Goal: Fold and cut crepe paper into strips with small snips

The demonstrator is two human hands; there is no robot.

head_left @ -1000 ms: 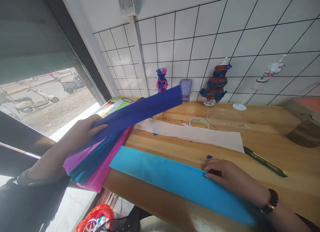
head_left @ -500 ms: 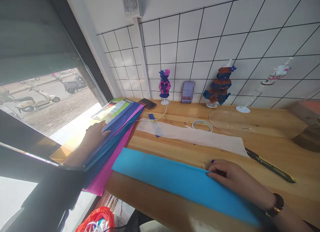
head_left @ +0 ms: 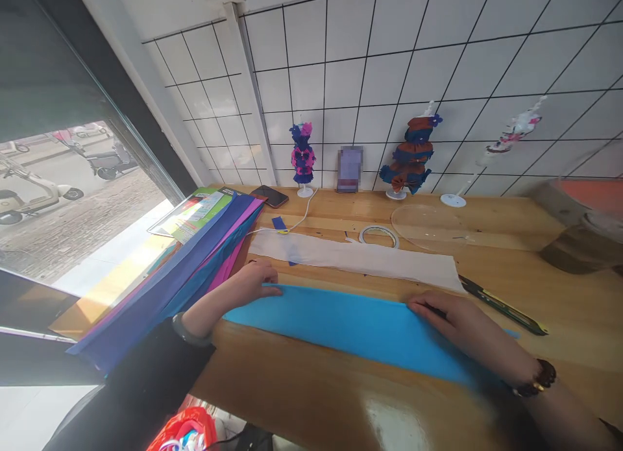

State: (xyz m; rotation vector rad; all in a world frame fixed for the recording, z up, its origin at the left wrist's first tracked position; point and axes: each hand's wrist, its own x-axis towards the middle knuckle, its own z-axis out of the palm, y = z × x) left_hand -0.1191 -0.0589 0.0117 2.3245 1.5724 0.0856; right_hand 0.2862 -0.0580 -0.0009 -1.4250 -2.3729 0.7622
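White tiled wall [head_left: 370,68] behind, wooden desk [head_left: 306,399] in front of us.

Stack of coloured sheets [head_left: 170,282] fans along the left end, its lower part running past the desk edge; probably parked there to stay within reach but out of the way. Light-blue sheet [head_left: 335,321] lies flat on the front half of the desk, long side running left to right, right end partly under our forearm. White strip [head_left: 360,259] sits flat just beyond it.

Left hand [head_left: 250,283] is at the blue sheet's far edge near the left end: thumb along the edge, fingers curled beside it. Can't tell if they're clamped or just pressing. Right hand [head_left: 450,311] has thumb and forefinger together on the same edge, further right. Hands well apart on one edge, so we read it as keeping that edge straight.

Three decorated stands [head_left: 409,156] line the wall, likely back there to be out of the work. Knife [head_left: 506,308] lies by the strip's right end, handy to the right hand. Tape roll [head_left: 363,235] is just behind the strip.

Diff vs half a second ago: left hand was over the stack, now on the blue sheet; sleeve no longer covers the stack. Right hand still on the edge. Camera view shifted too.
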